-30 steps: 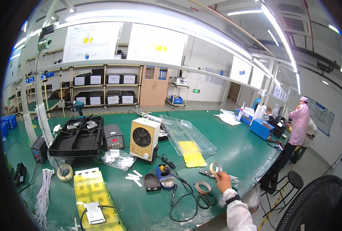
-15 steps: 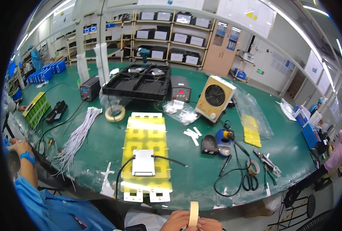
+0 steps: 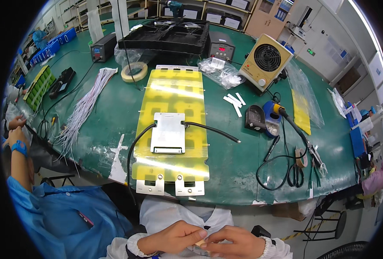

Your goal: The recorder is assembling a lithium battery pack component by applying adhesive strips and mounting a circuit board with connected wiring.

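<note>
Just below the table's front edge, my left hand (image 3: 174, 237) and my right hand (image 3: 235, 242) meet in front of my body, their fingertips pinched together. Between them shows a small cream bit of a masking tape roll (image 3: 199, 243); the fingers hide nearly all of it. In front of my hands lies a flat yellow-sheeted assembly (image 3: 170, 101) with metal tabs at its near end. On it rests a silver box-shaped module (image 3: 168, 134), with a black cable (image 3: 213, 130) leaving on the right and another curving off left.
Left of the assembly lie a white wire bundle (image 3: 90, 101) and a larger tape roll (image 3: 134, 72). To the right are a soldering iron stand (image 3: 272, 118), scissors (image 3: 295, 175) and a fan unit (image 3: 267, 60). A black tray (image 3: 165, 41) stands behind. A co-worker's blue sleeve (image 3: 70, 211) is close on my left.
The view has tilted down, so the table sits higher and my forearms show. The tape roll, upright and plain before, is now mostly covered by my fingers.
</note>
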A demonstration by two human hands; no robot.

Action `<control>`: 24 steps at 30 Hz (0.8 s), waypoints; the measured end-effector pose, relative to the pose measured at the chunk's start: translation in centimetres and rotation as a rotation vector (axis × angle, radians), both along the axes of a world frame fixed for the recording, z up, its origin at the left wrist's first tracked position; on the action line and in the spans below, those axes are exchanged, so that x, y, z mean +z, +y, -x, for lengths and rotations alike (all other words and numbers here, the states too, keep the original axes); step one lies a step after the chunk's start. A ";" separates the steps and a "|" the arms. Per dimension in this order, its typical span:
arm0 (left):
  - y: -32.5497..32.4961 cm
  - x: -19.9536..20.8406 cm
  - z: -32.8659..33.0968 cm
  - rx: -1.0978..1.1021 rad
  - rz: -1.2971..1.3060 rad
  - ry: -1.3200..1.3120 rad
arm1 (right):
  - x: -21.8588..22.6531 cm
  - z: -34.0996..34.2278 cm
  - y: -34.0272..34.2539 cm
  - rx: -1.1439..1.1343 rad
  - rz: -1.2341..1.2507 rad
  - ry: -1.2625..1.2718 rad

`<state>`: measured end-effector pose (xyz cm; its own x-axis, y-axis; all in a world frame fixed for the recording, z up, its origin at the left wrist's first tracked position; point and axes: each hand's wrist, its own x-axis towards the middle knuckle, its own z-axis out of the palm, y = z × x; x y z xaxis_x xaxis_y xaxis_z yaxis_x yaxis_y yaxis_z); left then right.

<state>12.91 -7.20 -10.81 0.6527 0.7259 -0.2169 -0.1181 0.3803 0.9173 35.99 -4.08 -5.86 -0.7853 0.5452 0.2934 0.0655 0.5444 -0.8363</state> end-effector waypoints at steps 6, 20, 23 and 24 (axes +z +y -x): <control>-0.2 -1.7 -0.1 -0.075 0.176 -0.002 | -1.3 -0.2 -0.1 -0.005 0.021 0.037; -0.8 1.3 -3.9 0.660 -1.152 0.607 | 0.0 -1.5 0.9 -0.427 -0.008 0.008; 0.2 2.3 -4.6 0.863 -1.468 0.856 | -0.6 -1.4 0.1 -0.495 0.022 0.014; 0.6 2.3 -4.9 0.755 -1.442 0.660 | -1.1 -1.3 -0.3 -0.563 0.090 0.030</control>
